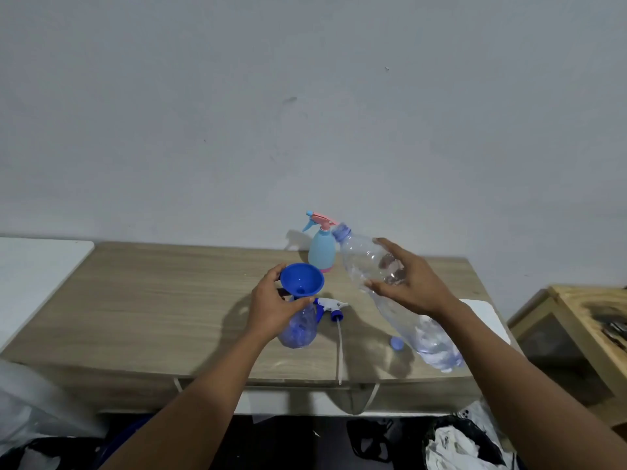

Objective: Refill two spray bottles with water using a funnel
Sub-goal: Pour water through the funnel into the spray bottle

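1. We hold the water btl (366,256) in our R hand (410,283), fingers & thumb wrapped round its mid-body. It's tilted and uncapped, mouth just by the pale-blue spray btl (321,249).
2. Thin, soft plastic, so a squeeze prob. spurts. Water sits low, so we judge it bottom-heavy.
3. Our L hand (271,307) curls round the funnel (302,279), seated in the clear spray btl (300,329) mid-table (135,300). Light & tippy, best held at the neck.
4. Spray head (330,305) & cap (397,343) lie close; the tube reaches the front edge. Most room is to the L.

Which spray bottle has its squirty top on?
The light blue bottle at the back, with the pink trigger. The clear blue bottle holds the funnel instead.
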`<move>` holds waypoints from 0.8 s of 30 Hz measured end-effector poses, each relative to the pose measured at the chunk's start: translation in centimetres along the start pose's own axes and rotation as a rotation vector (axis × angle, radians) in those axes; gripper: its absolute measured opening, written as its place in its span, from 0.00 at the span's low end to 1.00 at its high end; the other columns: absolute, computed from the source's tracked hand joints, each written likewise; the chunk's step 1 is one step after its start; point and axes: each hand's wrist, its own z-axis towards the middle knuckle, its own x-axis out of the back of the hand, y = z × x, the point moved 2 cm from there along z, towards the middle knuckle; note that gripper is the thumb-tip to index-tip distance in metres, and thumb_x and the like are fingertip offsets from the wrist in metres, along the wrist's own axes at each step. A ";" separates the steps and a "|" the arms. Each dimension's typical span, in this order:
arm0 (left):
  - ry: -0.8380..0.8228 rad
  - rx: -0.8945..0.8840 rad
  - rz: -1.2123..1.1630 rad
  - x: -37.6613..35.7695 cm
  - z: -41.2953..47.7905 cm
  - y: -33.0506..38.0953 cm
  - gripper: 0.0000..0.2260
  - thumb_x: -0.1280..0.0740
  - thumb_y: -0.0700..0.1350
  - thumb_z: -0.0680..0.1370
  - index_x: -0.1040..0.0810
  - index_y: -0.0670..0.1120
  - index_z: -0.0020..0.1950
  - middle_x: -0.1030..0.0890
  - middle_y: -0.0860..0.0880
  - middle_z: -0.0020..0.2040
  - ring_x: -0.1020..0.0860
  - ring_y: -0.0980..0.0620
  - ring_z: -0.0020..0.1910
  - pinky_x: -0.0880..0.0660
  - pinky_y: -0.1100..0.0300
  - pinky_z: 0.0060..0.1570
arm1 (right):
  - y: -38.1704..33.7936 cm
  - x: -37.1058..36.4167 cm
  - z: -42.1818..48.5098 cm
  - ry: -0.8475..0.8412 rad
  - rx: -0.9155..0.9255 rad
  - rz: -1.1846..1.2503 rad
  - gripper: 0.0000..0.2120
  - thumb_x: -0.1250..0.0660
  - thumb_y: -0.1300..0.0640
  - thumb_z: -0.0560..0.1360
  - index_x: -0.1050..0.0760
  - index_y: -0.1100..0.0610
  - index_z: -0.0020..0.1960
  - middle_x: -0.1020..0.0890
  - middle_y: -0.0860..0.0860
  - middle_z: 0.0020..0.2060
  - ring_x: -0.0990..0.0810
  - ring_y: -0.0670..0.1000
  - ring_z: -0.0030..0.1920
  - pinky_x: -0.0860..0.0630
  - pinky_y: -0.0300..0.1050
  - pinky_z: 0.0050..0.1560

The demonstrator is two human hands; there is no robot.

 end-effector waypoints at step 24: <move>0.022 -0.028 -0.008 -0.4 0.1 -0.6 0.31 0.18 0.42 0.64 0.29 0.56 0.60 0.25 0.64 0.53 0.21 0.49 0.56 0.24 0.65 0.49 | 5.2 -2.9 0.8 0.464 -0.341 0.280 0.44 0.21 0.51 0.70 0.41 0.54 0.78 0.25 0.50 0.68 0.24 0.50 0.62 0.26 0.45 0.59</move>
